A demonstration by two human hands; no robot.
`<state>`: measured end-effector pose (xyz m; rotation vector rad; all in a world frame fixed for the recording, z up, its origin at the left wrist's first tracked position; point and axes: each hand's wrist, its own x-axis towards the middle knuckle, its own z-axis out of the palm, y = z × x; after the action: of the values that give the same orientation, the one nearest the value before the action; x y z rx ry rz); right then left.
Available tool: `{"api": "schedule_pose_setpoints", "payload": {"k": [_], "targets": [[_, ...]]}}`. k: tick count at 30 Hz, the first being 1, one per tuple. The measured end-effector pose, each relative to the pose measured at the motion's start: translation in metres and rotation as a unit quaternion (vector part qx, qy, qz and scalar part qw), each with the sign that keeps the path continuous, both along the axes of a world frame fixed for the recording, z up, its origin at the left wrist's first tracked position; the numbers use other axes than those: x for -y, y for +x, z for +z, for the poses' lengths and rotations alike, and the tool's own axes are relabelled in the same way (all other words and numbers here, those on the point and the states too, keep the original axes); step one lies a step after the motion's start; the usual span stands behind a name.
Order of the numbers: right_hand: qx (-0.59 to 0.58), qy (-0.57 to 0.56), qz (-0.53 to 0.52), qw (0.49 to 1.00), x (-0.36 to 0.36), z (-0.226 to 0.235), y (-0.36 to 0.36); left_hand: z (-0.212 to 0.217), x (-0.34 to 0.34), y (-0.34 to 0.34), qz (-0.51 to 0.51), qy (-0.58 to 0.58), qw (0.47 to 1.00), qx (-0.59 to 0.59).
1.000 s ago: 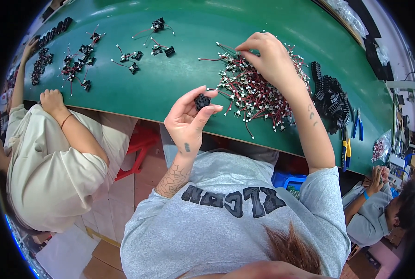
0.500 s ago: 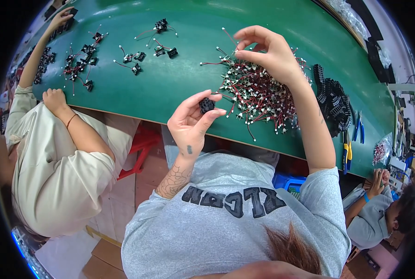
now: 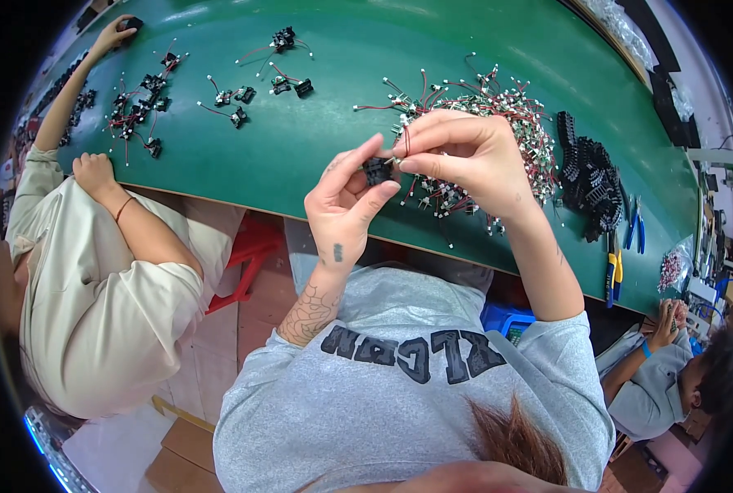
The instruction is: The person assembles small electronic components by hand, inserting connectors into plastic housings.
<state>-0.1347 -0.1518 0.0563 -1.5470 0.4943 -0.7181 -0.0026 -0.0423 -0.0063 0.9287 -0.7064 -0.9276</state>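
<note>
Between the thumb and fingers of my left hand [image 3: 346,191] is a small black plastic part [image 3: 378,171]. My right hand [image 3: 469,156] pinches a small wire lead [image 3: 406,141] with dark red wires, its end held close against the right side of the black part. Whether the two are joined cannot be made out. Behind and beneath my right hand spreads a big pile of wire leads [image 3: 526,123] with white connectors, on the green table [image 3: 317,131].
Chained black parts [image 3: 592,181] lie right of the pile, beside blue-handled pliers [image 3: 636,226] and yellow-handled cutters [image 3: 613,275]. Black parts with leads [image 3: 140,107] are scattered to the left. A co-worker's hand [image 3: 116,34] reaches across the far left; another person [image 3: 666,386] sits at right.
My right hand has come down and left from above the pile, bringing a wire lead to the black part. My left hand has shifted slightly right, still holding that part.
</note>
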Motion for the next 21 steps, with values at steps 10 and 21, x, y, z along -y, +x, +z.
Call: {"api": "schedule_pose_setpoints", "payload": {"k": [10, 21], "targets": [[-0.063, -0.007, -0.037, 0.997, -0.0064, -0.0034, -0.0003, 0.0003, -0.0019, 0.0023, -0.023, -0.009, 1.0, 0.003], [-0.076, -0.007, -0.054, 0.996, -0.0071, -0.0011, 0.0009, 0.0046, -0.0008, 0.0039, -0.013, 0.0, 1.0, 0.005]]}}
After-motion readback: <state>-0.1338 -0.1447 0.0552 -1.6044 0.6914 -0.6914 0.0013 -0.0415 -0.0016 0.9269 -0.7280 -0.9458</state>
